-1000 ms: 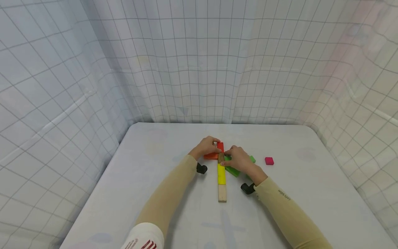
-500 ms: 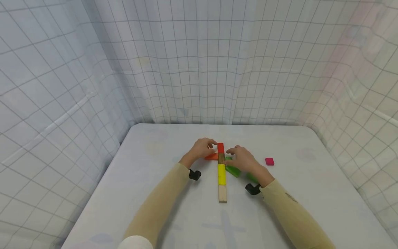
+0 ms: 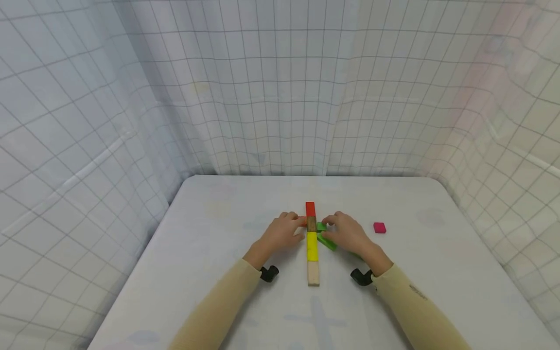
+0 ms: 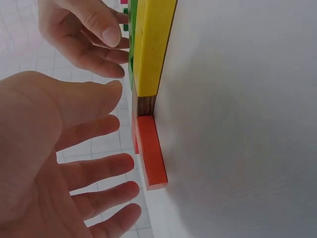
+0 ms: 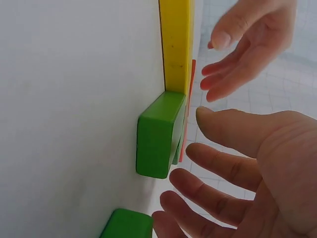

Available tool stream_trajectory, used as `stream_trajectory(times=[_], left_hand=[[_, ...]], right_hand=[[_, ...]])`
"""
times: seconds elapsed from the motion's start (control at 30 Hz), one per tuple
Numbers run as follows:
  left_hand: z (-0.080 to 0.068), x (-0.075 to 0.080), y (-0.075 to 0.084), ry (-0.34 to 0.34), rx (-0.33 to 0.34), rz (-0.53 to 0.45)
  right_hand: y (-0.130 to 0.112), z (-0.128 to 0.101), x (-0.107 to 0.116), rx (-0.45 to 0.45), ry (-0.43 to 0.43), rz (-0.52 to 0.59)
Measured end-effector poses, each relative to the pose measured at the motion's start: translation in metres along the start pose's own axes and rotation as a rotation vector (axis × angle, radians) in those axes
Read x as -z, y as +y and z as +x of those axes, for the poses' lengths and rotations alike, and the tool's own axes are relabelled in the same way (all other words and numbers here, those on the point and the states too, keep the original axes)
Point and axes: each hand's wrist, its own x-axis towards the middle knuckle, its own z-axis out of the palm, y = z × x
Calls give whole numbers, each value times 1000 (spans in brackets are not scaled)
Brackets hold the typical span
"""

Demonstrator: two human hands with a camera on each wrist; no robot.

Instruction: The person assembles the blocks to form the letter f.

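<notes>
White gridded fabric walls close round a pale surface (image 3: pixel 210 272). Both hands lie palm down with fingers spread and relaxed, gripping nothing. The left hand (image 3: pixel 282 235) hovers just left of a line of blocks; its fingers (image 4: pixel 99 171) are loose and apart from the orange block (image 4: pixel 150 151), which lies flat and juts out to the left of the line. The right hand (image 3: pixel 347 233) sits just right of the line, fingers (image 5: pixel 223 166) splayed near the green block (image 5: pixel 157 134), which butts against the line at an angle, like a matching arm. Between the hands, the line runs from near to far: a pale wooden block (image 3: pixel 312 273), a yellow block (image 3: pixel 312 245), a small dark brown block (image 3: pixel 311 223) and a red block (image 3: pixel 310 209), end to end. A second green block (image 5: pixel 126 225) lies near the right wrist. A pink block (image 3: pixel 379 227) sits alone, well apart to the right.
</notes>
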Motion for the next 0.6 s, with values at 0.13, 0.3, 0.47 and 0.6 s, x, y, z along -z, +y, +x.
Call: stream_trajectory(times=[0.13,0.3,0.47,0.6], left_hand=[[-14,0,12,-42,-21,16],[-21,1,19,-115,-10,-3],[-21,-1,19,-152,6,0],[-21,-6,18,-183,23,-4]], right_hand=[[0,-7,1,-7,-2,-15],[-4,-10,4,-41,-34,-57],[-8,-10,3,-65,-69,-67],[-8,-11,1,-51,-74,-69]])
